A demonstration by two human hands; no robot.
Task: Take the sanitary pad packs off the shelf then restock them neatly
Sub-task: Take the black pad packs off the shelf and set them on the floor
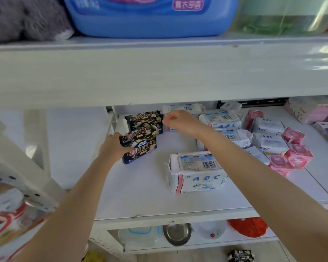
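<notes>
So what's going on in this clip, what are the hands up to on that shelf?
A person is restocking sanitary pad packs on the white shelf. The left hand holds a black pack at the front of a short black row. The right hand, closed, reaches toward the white ABC packs at the back. One white ABC pack stands alone in front, and pink packs sit to the right.

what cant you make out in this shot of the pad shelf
- Right hand, head view: curled fist hides its fingertips, so any grip is unclear.
- Rear white packs: the upper shelf edge cuts them off.
- Small print on the front ABC pack: too small.
- Dark pack on the floor: blurred.
</notes>
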